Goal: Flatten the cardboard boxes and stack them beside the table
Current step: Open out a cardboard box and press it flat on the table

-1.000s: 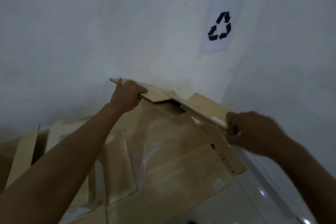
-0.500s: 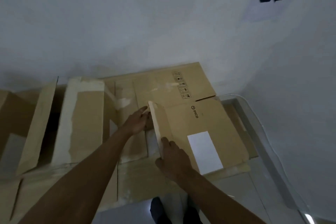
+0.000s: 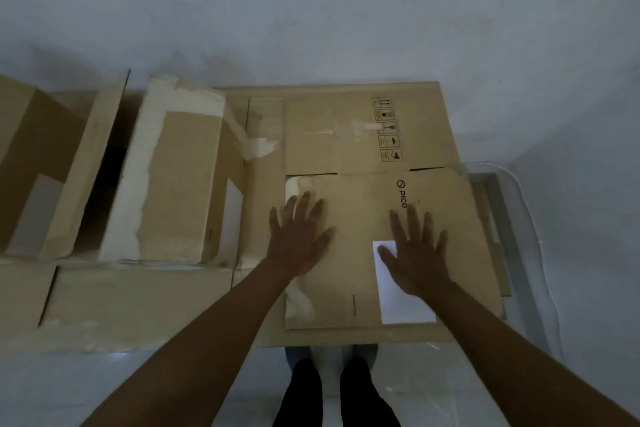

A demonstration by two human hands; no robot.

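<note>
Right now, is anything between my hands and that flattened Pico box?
Nothing visible. The left hand and right hand lie spread, palms down, on the flattened Pico box, the right partly over its white label.

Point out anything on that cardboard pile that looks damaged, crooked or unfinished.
The box at the left is not flattened; it stands open with a dark gap inside. Torn tape hangs off it. The flattened PICO box under the left hand and right hand lies slightly askew.
</note>
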